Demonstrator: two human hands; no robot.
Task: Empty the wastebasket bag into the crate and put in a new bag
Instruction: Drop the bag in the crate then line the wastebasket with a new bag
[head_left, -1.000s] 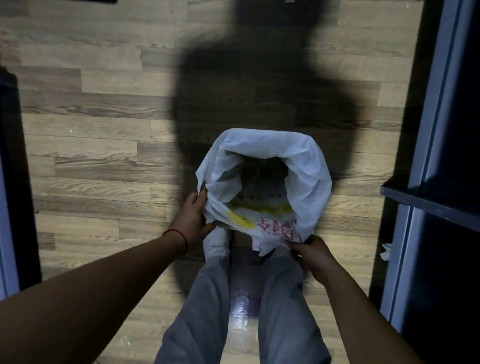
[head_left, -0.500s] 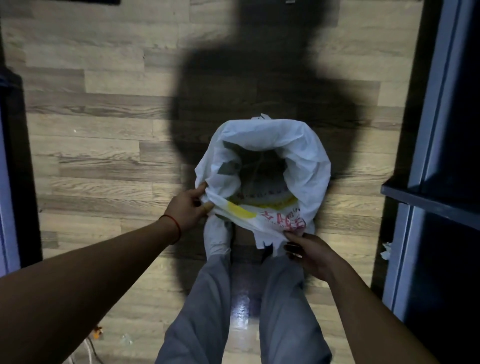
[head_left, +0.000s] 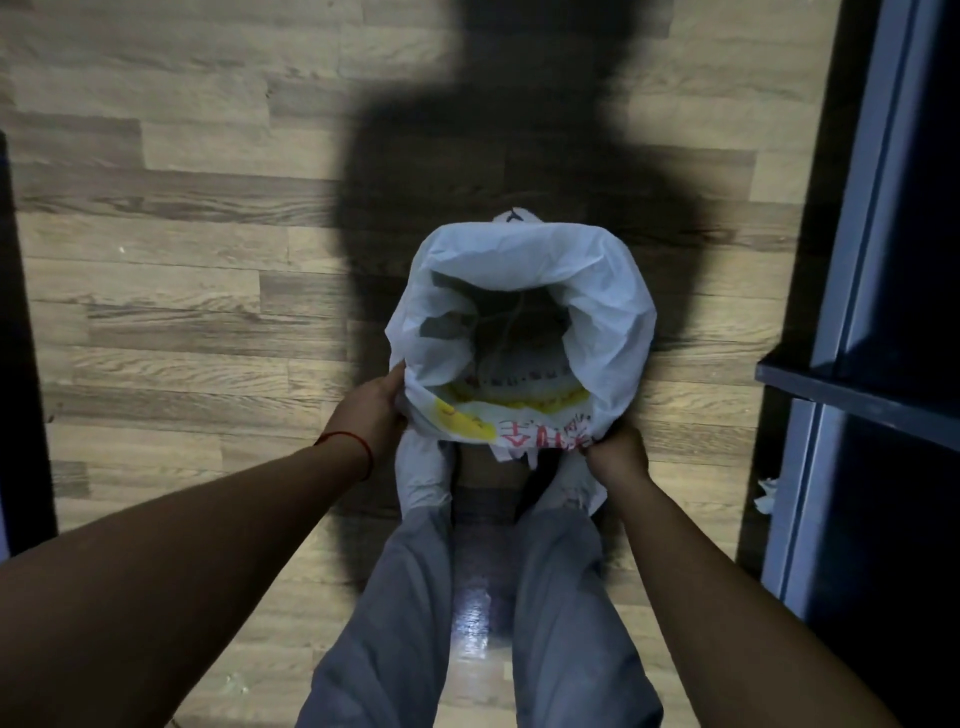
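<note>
A white plastic bag (head_left: 613, 322) with red lettering and a yellow patch is draped over the rim of a wastebasket that stands on the floor in front of my feet. The basket itself is hidden under the bag. The bag's mouth gapes open and its inside is dark. My left hand (head_left: 366, 413) grips the bag's near left edge. My right hand (head_left: 618, 457) is closed on the bag's near right edge, by the red lettering. No crate is in view.
Wood plank floor (head_left: 171, 312) all around, with my shadow across it. A dark blue metal frame with a shelf (head_left: 852, 395) stands at the right. A scrap of white paper (head_left: 766, 493) lies beside its foot. A dark edge runs along the left.
Both hands have shifted along the bag's near rim, the right one moving outward to the right edge. The bag's rim has been pulled wider and its far edge sits higher.
</note>
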